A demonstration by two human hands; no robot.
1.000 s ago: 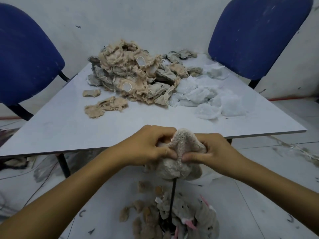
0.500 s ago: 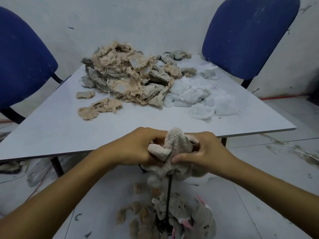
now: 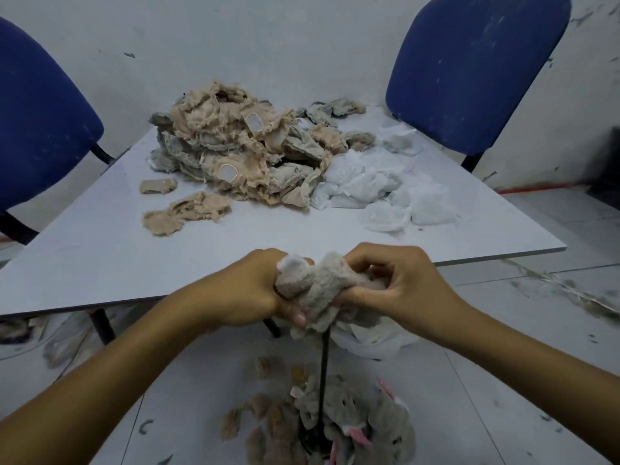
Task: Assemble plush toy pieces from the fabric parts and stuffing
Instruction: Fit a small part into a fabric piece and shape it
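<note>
1. Where the two hands meet, just off the near edge of the table, a grey plush piece is held between them.
2. The left hand is curled round the left end of the plush piece, thumb underneath; a bit of white stuffing shows at the top of this grip.
3. The right hand pinches the right side of the plush piece, fingers bent inward over it.
4. Directly below the grip, a thin black rod runs down to a heap of grey plush pieces on the floor.
5. Just under the right hand lies a white plastic bag.
6. Beyond the grip, on the table, sits a pile of beige and grey fabric parts; white stuffing clumps lie touching its right side.
7. Two loose beige fabric scraps lie beyond the left hand, apart from the pile.
8. Blue chairs stand at the far left and far right of the table.
</note>
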